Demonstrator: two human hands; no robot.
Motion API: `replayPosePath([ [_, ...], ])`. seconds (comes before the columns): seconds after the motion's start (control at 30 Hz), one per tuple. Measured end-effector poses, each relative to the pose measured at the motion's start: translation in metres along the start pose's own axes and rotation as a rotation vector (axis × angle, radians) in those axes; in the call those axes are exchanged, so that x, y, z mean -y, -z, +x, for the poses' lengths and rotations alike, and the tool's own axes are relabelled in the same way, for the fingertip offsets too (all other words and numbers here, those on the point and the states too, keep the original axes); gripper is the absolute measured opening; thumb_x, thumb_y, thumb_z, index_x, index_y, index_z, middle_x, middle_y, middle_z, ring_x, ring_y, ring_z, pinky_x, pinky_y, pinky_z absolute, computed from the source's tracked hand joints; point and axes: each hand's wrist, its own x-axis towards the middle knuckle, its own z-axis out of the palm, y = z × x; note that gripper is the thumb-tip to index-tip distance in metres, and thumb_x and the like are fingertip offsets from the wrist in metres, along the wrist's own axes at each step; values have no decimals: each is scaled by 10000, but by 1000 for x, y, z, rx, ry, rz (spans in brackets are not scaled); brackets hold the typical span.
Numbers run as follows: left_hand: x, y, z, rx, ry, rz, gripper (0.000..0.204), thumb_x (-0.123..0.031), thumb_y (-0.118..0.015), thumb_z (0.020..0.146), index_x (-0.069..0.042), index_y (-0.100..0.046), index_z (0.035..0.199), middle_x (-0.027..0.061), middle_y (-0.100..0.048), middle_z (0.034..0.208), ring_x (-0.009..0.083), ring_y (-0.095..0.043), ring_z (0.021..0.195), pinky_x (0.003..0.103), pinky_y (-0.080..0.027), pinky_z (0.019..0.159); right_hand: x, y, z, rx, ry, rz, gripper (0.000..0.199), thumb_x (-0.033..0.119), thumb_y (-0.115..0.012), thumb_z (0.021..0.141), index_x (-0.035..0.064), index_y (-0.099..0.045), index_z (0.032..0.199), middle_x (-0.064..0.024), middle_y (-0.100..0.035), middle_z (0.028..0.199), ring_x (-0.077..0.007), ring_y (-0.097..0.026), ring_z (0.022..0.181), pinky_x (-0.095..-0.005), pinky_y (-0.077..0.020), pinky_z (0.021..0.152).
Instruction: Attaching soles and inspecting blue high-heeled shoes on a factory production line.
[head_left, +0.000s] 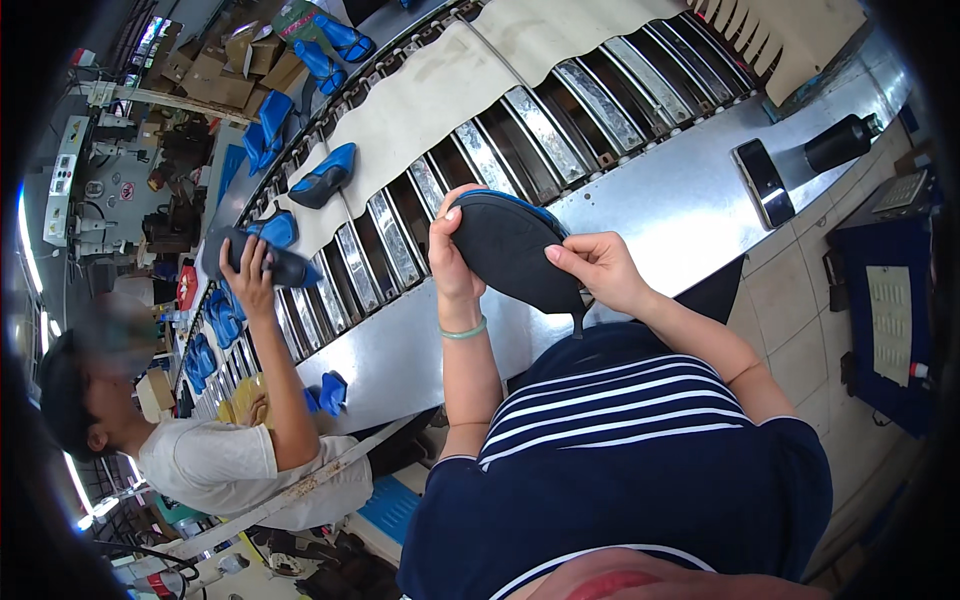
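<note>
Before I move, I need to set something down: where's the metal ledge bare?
The metal ledge shows bare between right hand and phone, and between left forearm and blue piece. Crowded: around phone and black bottle. Blue shoes crowd beyond the conveyor.

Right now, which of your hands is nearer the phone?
Right. The right hand is below and left of the phone in the picture; the left hand lies farther left.

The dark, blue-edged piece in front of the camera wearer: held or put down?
Held: the left hand grips the dark piece by its left edge; the right hand, thumb on its face, grips the right edge.
</note>
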Motion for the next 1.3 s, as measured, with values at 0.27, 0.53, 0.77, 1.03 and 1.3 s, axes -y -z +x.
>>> replayPosePath([
  [0.27,-23,1,3,52,78,166,317,-167,-551,898,-9,-576,1171,69,-677,933,124,-656,855,237,-520,769,-3,-2,5,43,-31,2,387,186,-629,976,26,-594,626,94,-439,543,2,-320,509,-215,-239,449],
  [0.53,-25,1,10,-15,106,246,222,-82,-723,835,-19,-632,1028,50,-661,856,107,-648,747,226,-532,674,-5,-4,8,59,-49,40,348,179,-631,974,11,-640,669,81,-491,555,7,-362,518,-205,-270,459],
  [0.77,-26,4,16,11,116,249,204,-79,-719,824,-30,-632,1001,36,-650,863,98,-638,749,225,-529,676,-1,-6,11,53,-51,89,332,179,-633,972,16,-654,684,73,-513,554,5,-382,497,-205,-269,445],
  [1.03,-24,10,28,3,144,236,180,-75,-702,832,-29,-632,992,38,-652,858,101,-633,752,229,-524,688,0,3,17,49,-89,98,293,191,-654,958,19,-663,721,55,-542,546,-9,-395,464,-203,-271,431],
  [1.3,-15,17,36,-10,148,162,182,-58,-676,842,-22,-623,1012,51,-657,852,109,-645,736,228,-536,670,11,5,18,15,-108,49,280,176,-646,958,19,-647,725,24,-584,556,-21,-474,465,-201,-345,434],
])
